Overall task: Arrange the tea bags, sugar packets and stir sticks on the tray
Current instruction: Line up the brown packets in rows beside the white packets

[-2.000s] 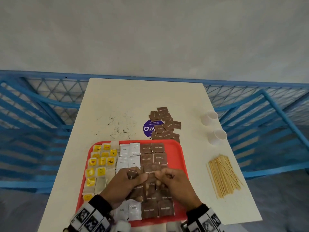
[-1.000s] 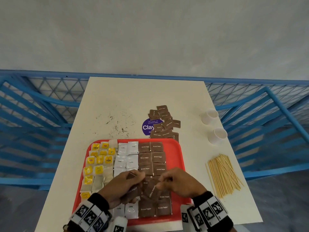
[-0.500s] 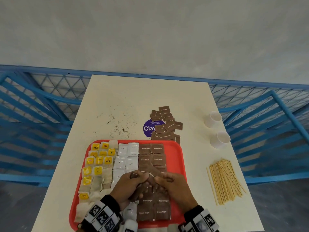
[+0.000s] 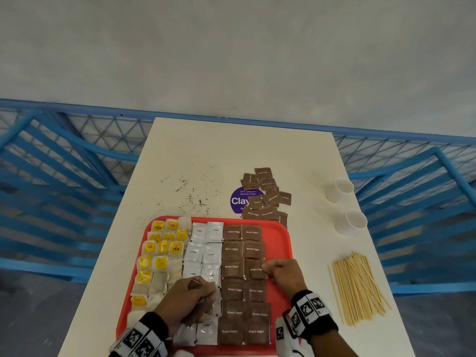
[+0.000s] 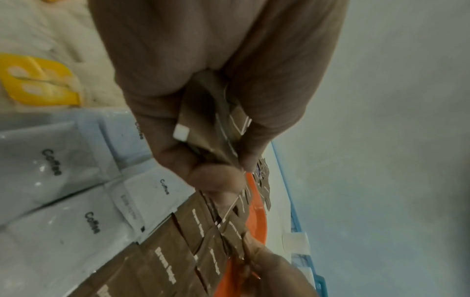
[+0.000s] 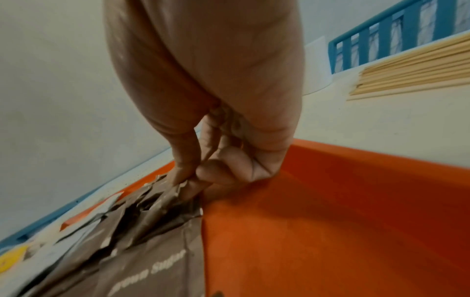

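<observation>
A red tray holds yellow tea bags on the left, white coffee packets in the middle and two columns of brown sugar packets on the right. My left hand grips a small stack of brown sugar packets over the white column. My right hand pinches the right edge of a brown sugar packet lying in the right brown column. Stir sticks lie in a pile on the table, right of the tray.
More brown sugar packets lie heaped beyond the tray over a purple sticker. Two white paper cups stand at the table's right side. Blue railing surrounds the cream table; dark crumbs dot it.
My hands have parted. The right hand has moved right and forward and set a brown packet into the right column; the left hand has stayed back with the stack.
</observation>
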A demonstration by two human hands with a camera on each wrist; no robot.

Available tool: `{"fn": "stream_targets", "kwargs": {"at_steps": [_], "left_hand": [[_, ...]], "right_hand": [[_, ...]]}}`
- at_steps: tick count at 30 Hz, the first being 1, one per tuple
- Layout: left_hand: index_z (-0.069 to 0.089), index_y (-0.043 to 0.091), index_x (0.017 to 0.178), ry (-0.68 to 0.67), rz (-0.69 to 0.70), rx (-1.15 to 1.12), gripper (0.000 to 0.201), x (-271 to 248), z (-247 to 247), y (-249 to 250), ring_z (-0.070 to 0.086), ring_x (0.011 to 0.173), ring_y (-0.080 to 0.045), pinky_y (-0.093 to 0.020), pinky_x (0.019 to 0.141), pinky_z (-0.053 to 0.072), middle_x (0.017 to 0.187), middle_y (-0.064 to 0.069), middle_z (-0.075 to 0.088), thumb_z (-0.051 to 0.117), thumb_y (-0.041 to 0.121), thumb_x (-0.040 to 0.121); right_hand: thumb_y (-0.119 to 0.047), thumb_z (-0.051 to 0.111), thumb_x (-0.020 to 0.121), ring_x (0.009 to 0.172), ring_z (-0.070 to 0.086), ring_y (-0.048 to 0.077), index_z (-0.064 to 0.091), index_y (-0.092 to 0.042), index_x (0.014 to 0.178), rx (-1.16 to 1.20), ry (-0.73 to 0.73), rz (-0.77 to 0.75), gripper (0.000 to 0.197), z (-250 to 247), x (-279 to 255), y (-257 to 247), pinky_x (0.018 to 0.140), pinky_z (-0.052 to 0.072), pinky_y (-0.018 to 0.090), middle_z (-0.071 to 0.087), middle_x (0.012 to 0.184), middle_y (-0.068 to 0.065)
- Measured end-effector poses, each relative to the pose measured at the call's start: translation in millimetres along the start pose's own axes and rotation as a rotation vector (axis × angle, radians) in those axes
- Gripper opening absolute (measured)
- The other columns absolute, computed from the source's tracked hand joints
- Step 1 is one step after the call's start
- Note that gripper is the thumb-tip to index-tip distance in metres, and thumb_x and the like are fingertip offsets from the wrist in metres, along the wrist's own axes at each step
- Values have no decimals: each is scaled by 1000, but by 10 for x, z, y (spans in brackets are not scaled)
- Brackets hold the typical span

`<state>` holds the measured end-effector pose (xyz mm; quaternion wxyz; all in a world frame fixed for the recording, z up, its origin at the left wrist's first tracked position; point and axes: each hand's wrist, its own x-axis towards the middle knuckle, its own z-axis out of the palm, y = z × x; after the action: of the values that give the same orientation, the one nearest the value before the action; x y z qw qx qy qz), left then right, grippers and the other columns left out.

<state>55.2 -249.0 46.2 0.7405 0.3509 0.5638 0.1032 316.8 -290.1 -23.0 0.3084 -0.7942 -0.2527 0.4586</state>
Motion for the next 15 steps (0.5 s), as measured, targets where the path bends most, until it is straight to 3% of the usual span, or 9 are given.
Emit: {"fn": "stream_targets", "kwargs": {"at_steps": [5,9,11,15], "left_hand": [[65,-9,108,-43,-54,-235,22,-41,-43,47,67,71,-29,-32,52,56,90,-22,69,60,10,96],[65,-3,117,-112,-41,-371,26,-102,-29,180,71,90,-36,-46,67,61,112,-25,71,47,-2,98],[65,1,120,-145,-15,-390,28,-139,17,259,70,100,-36,-49,73,61,117,-19,71,45,0,100],[65,7,123,-224,31,-355,29,-211,161,385,69,104,-31,-50,79,59,120,-14,71,47,7,101]], "right_hand": [[-33,82,77,77,67,14,70,-14,70,-125,158,0,23,72,3,19,74,51,28,72,75,-6],[-32,79,80,76,62,16,63,-11,75,-126,220,-85,26,22,-188,-122,70,49,29,67,74,-5],[-39,78,81,70,58,11,63,-14,74,-99,124,-186,30,12,-400,-286,63,44,22,63,70,-8],[-57,76,74,64,57,1,70,-17,82,-54,-230,-280,41,107,-931,-693,61,46,18,66,72,-9]]}}
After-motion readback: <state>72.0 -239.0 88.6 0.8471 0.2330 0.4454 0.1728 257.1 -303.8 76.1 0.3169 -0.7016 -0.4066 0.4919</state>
